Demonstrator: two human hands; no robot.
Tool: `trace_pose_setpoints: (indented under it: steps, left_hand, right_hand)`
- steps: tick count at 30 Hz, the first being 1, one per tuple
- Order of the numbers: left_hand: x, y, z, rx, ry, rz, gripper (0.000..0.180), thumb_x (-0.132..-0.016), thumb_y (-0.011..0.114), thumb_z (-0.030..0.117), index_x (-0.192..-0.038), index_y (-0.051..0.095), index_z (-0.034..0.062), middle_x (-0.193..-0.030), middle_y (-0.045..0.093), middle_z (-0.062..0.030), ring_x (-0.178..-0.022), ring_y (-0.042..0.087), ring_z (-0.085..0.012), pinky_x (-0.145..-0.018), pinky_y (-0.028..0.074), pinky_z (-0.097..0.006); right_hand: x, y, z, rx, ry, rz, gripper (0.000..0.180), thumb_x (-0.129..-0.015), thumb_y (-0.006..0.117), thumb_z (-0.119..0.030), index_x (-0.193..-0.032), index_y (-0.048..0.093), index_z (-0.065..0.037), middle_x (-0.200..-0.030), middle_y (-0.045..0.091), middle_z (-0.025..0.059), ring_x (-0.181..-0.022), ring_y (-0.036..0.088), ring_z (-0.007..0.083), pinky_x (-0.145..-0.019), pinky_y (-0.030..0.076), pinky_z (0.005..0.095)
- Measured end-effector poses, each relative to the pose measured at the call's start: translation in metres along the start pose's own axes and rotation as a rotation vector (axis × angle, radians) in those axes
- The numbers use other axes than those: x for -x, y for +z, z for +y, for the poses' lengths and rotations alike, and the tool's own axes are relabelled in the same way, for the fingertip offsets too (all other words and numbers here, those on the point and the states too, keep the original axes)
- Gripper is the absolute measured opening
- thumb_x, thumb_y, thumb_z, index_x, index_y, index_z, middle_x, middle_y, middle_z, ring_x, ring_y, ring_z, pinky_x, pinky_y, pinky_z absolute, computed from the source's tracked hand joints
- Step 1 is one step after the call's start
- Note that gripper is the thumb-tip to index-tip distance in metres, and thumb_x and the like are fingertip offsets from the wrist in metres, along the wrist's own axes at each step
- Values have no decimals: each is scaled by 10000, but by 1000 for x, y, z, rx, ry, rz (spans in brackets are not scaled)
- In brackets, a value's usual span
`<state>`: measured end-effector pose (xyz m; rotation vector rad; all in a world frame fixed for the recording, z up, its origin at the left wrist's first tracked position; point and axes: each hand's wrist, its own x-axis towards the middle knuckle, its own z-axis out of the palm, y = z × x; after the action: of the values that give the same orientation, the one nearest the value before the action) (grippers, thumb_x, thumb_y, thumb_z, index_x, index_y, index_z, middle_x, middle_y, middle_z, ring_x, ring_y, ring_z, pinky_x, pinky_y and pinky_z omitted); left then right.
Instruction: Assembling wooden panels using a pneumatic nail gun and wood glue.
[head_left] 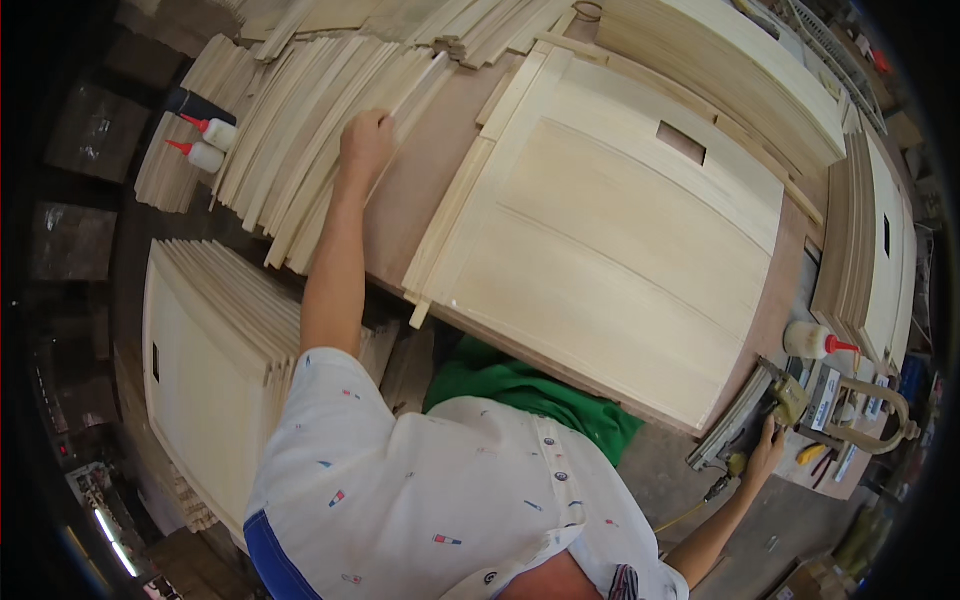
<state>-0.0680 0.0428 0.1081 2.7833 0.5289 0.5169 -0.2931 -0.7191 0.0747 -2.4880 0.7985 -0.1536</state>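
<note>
A pale wooden panel (620,250) with a small rectangular cut-out lies on the brown workbench (425,190) in front of me. My left hand (368,145) is closed over a light wooden strip (420,85) at the right edge of a row of stacked strips (300,130). Low on the right, my right hand (765,452) grips a nail gun (788,402) beside the panel's near right corner. Parts of its fingers are hidden by the tool. Along the panel's left side runs a narrow rail (455,220), its near end sticking out past the bench edge.
Two white glue bottles (205,157) with red tips lie at the left; another glue bottle (805,340) is at the right. A metal clamp (890,400) sits near hand tools. Panels stand stacked at left (200,350) and right (885,240). A yellow hose (680,517) trails below the nail gun.
</note>
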Motion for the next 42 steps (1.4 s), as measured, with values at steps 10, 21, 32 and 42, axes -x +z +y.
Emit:
trace_pose_setpoints:
  steps: [10, 21, 32, 42]
  left_hand:
    - [29, -38, 96, 618, -5, -346, 225, -897, 554, 167, -1009, 629, -13, -917, 655, -131, -784, 647, -226, -741, 502, -361]
    - [114, 16, 301, 752, 1200, -291, 177, -783, 689, 95, -939, 616, 57, -972, 587, -87, -971, 557, -274, -849, 473, -351]
    - [-7, 96, 290, 652, 1111, 19, 117, -822, 681, 108, -926, 676, 55, -981, 659, -43, -942, 608, -233, -827, 495, -358]
    - [-64, 158, 288, 662, 883, -72, 113, -825, 662, 91, -934, 665, 61, -950, 648, -62, -896, 613, -273, -785, 509, -363]
  right_hand:
    - [31, -30, -120, -584, -99, 102, 411, -978, 549, -280, -1267, 557, 12, -1049, 656, 124, -920, 636, 161, -784, 518, 267]
    - [-16, 48, -224, -1090, -57, -422, 345, -969, 558, -169, -1234, 532, 50, -845, 628, 80, -690, 632, 125, -582, 531, 218]
    - [-132, 69, -235, -1221, -77, -178, 302, -918, 593, -40, -1174, 515, 99, -876, 632, 111, -735, 660, 165, -648, 578, 246]
    - [-225, 134, -286, -1151, -46, -249, 151, -897, 627, -48, -977, 585, 73, -800, 637, 110, -694, 663, 176, -598, 582, 242]
